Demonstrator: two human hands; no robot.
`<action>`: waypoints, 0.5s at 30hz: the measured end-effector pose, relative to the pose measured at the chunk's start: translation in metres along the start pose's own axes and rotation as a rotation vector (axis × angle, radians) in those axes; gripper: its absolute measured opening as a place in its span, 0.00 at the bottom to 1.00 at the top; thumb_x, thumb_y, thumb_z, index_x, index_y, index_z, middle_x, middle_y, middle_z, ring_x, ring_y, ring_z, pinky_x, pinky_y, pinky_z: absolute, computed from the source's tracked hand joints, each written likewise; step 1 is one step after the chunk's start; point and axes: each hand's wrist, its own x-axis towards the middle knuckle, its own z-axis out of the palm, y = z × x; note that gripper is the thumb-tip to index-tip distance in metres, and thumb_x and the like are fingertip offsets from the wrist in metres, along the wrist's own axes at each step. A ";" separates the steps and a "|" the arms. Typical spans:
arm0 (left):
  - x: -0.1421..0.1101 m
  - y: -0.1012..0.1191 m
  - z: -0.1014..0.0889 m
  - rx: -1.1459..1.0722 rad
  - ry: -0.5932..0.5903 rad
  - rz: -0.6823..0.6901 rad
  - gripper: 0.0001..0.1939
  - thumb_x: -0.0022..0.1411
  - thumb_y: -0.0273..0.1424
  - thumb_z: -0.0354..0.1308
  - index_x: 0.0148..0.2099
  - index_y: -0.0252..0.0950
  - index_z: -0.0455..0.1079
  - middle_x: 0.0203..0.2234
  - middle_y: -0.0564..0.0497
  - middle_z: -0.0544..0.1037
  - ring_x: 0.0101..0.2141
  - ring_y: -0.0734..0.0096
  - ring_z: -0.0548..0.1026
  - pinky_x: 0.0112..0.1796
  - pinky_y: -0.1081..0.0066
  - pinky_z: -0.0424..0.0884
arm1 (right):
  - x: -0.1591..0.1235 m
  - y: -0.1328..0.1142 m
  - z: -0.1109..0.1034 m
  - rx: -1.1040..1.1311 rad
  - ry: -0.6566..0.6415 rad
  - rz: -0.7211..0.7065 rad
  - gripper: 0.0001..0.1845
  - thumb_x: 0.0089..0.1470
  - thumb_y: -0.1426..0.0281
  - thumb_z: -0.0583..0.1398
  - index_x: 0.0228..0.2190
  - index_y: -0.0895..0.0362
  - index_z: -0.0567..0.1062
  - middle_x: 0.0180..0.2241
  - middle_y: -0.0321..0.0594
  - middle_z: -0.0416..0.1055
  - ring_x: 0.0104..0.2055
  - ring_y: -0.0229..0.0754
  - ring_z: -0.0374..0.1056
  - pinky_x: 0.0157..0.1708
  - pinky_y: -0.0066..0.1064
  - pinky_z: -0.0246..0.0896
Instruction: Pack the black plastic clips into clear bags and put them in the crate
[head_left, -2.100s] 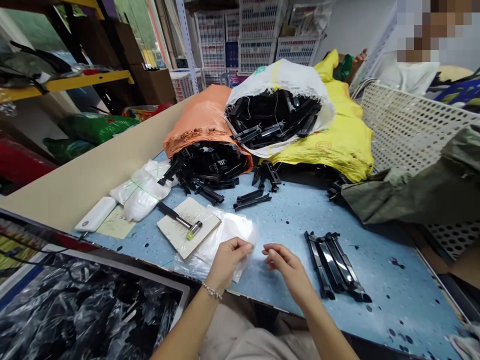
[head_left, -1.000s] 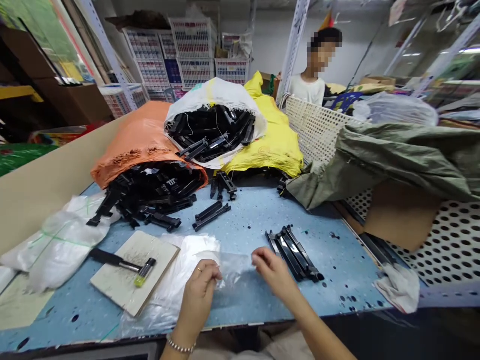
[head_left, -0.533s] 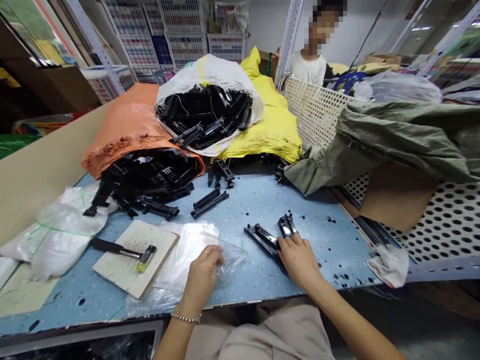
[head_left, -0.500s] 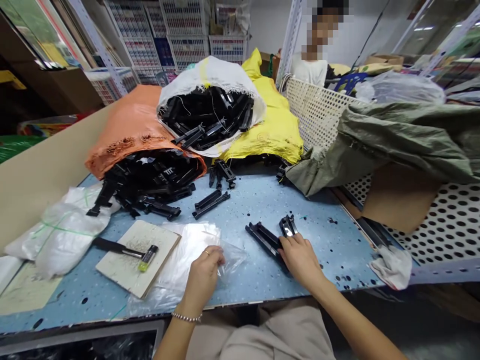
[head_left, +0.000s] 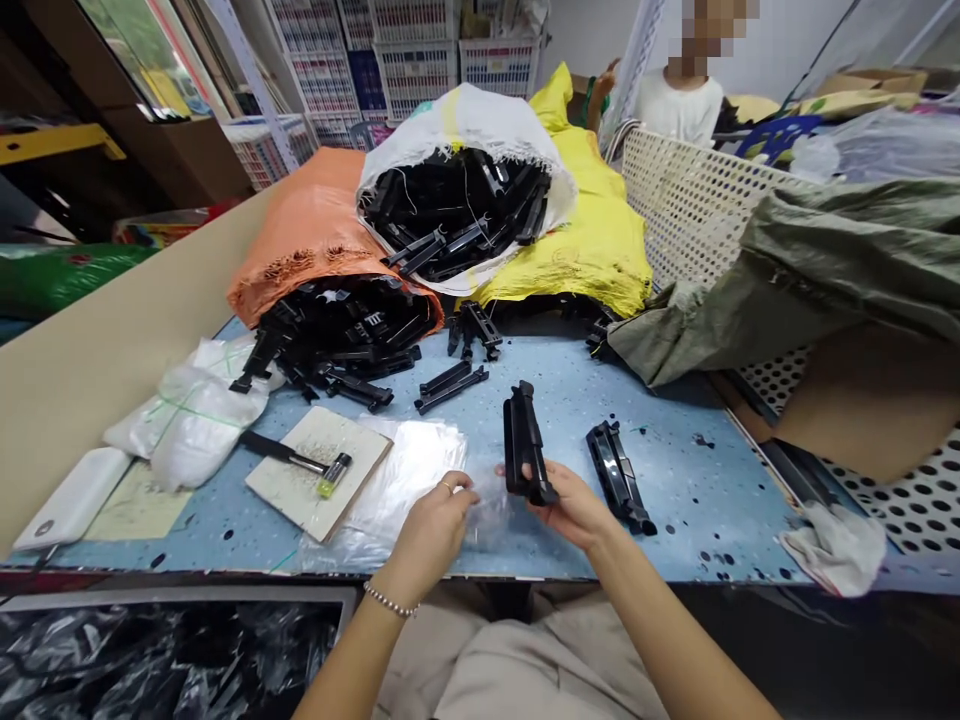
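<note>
My right hand (head_left: pixel 568 505) is wrapped round the lower end of a pair of long black plastic parts (head_left: pixel 523 440), tilted nearly upright over the table. Another black plastic part (head_left: pixel 619 475) lies to the right of that hand. My left hand (head_left: pixel 437 520) is closed in a pinch on a clear plastic bag (head_left: pixel 487 510), whose thin film spreads toward my right hand. Under and behind the left hand is a stack of clear plastic bags (head_left: pixel 427 450). The parts and the bag's edge are close but look apart.
A hammer (head_left: pixel 307 462) rests on a pale board (head_left: pixel 319 500) at left, near a tied white bundle (head_left: pixel 195 420). Orange (head_left: pixel 307 220), white (head_left: pixel 480 115) and yellow sacks (head_left: pixel 600 220) spill black parts at the back. A bin (head_left: pixel 330 600) sits below the front edge. A person (head_left: pixel 679 105) is behind.
My right hand has lifted the pair of black parts off the table and tilted them up. The other part stays on the table. My left hand keeps its pinch; the whole view has shifted.
</note>
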 end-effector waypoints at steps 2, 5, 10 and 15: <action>-0.001 -0.005 0.002 -0.024 0.030 -0.049 0.16 0.57 0.20 0.48 0.43 0.37 0.73 0.43 0.46 0.73 0.31 0.72 0.74 0.36 0.70 0.72 | -0.006 -0.004 -0.006 -0.005 0.047 -0.013 0.17 0.36 0.62 0.72 0.27 0.60 0.77 0.25 0.37 0.73 0.23 0.32 0.63 0.21 0.22 0.55; 0.002 -0.009 0.008 -0.140 0.096 -0.135 0.15 0.57 0.24 0.52 0.46 0.37 0.71 0.44 0.46 0.71 0.26 0.76 0.71 0.32 0.71 0.73 | -0.030 -0.007 -0.008 0.016 -0.022 0.003 0.20 0.41 0.60 0.70 0.34 0.61 0.78 0.27 0.40 0.75 0.25 0.34 0.66 0.18 0.21 0.54; 0.011 -0.012 0.017 -0.280 0.170 -0.154 0.26 0.56 0.24 0.54 0.58 0.39 0.63 0.53 0.43 0.66 0.28 0.78 0.72 0.33 0.71 0.75 | -0.068 0.011 -0.012 0.016 -0.146 0.232 0.17 0.46 0.61 0.68 0.32 0.62 0.76 0.24 0.43 0.74 0.19 0.32 0.66 0.16 0.20 0.57; 0.011 -0.013 0.025 -0.131 0.232 -0.095 0.31 0.60 0.23 0.49 0.65 0.42 0.53 0.59 0.39 0.60 0.29 0.77 0.73 0.35 0.69 0.76 | -0.080 0.027 -0.029 0.045 0.057 0.245 0.14 0.46 0.64 0.69 0.30 0.61 0.74 0.23 0.41 0.74 0.21 0.34 0.69 0.17 0.19 0.62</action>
